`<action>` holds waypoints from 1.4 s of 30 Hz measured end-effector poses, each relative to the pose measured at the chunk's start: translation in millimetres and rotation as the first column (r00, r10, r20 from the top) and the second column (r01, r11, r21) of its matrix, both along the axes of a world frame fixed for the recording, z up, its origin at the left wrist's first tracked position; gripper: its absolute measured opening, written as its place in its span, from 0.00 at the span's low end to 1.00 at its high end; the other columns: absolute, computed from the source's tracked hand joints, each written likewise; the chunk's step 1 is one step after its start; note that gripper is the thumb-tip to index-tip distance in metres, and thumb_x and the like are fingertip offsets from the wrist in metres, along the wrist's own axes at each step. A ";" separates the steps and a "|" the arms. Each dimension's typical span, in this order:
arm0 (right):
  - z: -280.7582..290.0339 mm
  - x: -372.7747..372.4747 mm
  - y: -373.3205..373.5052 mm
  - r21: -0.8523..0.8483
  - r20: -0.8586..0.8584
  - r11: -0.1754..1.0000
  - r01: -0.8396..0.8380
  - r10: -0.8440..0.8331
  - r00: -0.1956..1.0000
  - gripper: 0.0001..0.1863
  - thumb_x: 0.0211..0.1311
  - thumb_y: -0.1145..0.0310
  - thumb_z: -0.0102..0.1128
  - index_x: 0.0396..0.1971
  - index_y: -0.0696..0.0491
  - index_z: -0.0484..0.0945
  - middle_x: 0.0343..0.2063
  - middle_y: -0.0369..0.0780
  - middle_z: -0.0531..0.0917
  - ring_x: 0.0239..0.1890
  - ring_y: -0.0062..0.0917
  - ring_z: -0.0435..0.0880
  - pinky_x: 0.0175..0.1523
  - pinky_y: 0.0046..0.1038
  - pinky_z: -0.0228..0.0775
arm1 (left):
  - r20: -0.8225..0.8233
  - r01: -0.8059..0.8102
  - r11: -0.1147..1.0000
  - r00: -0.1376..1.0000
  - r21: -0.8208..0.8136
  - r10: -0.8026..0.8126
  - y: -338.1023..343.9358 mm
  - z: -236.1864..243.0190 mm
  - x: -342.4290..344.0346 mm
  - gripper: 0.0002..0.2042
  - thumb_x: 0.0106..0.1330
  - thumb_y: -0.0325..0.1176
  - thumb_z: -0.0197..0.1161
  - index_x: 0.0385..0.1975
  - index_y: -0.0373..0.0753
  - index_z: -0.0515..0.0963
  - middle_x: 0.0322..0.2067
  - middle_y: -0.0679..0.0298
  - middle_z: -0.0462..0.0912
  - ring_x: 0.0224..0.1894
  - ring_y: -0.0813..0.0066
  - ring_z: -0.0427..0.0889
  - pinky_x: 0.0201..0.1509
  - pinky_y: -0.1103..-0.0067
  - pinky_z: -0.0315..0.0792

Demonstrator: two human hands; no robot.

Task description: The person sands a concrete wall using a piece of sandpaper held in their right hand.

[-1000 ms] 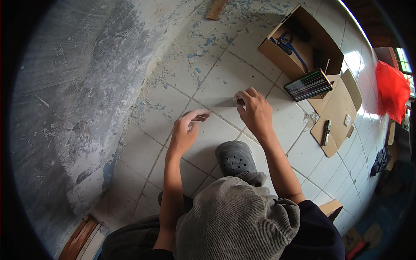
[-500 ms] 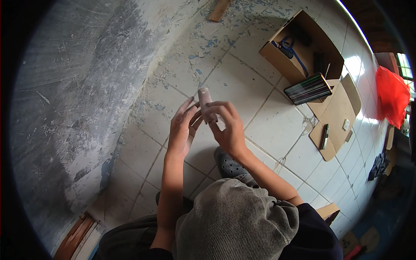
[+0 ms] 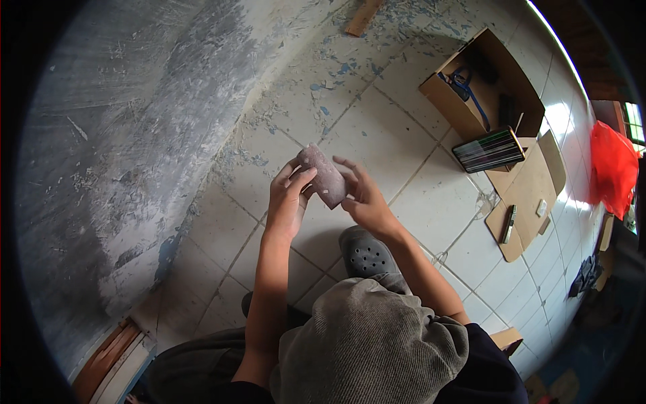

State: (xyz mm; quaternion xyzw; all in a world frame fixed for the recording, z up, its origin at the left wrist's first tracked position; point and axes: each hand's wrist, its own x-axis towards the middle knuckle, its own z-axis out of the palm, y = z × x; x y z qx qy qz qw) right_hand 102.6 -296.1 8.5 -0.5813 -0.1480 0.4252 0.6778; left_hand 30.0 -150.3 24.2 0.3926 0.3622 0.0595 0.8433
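Over floor tiles [image 3: 424, 195], curved greyish sheet [image 3: 328, 180] in partly curled left hand [image 3: 287, 195], right hand [image 3: 367, 200] half-spread at its edge.

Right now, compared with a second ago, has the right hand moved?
Yes. Judged against the open cardboard box on the floor, the right hand has moved left, away from the box and closer to the left hand.
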 end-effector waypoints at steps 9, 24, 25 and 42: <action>4.9 15.8 -9.5 0.090 -0.476 0.995 0.037 0.010 0.879 0.28 0.60 0.69 0.53 0.58 0.62 0.57 0.47 0.45 0.72 0.49 0.26 0.73 0.53 0.30 0.68 | 0.037 0.268 0.955 0.961 0.130 -0.275 5.9 12.0 0.2 0.20 0.58 0.25 0.57 0.50 0.28 0.67 0.41 0.58 0.78 0.43 0.77 0.76 0.48 0.81 0.69; -4.9 2.2 13.4 -0.067 -0.291 0.971 0.230 -0.240 0.926 0.12 0.56 0.68 0.60 0.40 0.53 0.71 0.36 0.36 0.76 0.35 0.21 0.77 0.39 0.25 0.73 | 0.179 -0.198 0.978 0.962 -0.073 0.208 -46.2 -6.5 1.0 0.16 0.61 0.28 0.57 0.47 0.30 0.70 0.44 0.61 0.75 0.47 0.76 0.73 0.52 0.80 0.66; -9.1 1.3 15.2 -0.204 -0.003 0.952 0.227 -0.232 0.973 0.13 0.56 0.68 0.61 0.39 0.53 0.71 0.37 0.37 0.76 0.35 0.21 0.77 0.37 0.25 0.73 | 0.174 -0.197 0.979 0.963 -0.061 0.205 -39.3 -11.9 -0.4 0.16 0.61 0.28 0.57 0.47 0.30 0.70 0.44 0.61 0.75 0.47 0.76 0.73 0.52 0.80 0.66; -18.5 -81.7 -19.3 -0.410 0.834 0.891 0.193 0.280 0.476 0.11 0.48 0.68 0.60 0.34 0.48 0.73 0.42 0.38 0.72 0.45 0.33 0.70 0.49 0.34 0.60 | 0.893 0.114 0.921 0.314 -0.372 0.322 176.1 -99.8 -86.1 0.20 0.69 0.40 0.38 0.54 0.32 0.62 0.50 0.52 0.71 0.52 0.63 0.71 0.53 0.74 0.67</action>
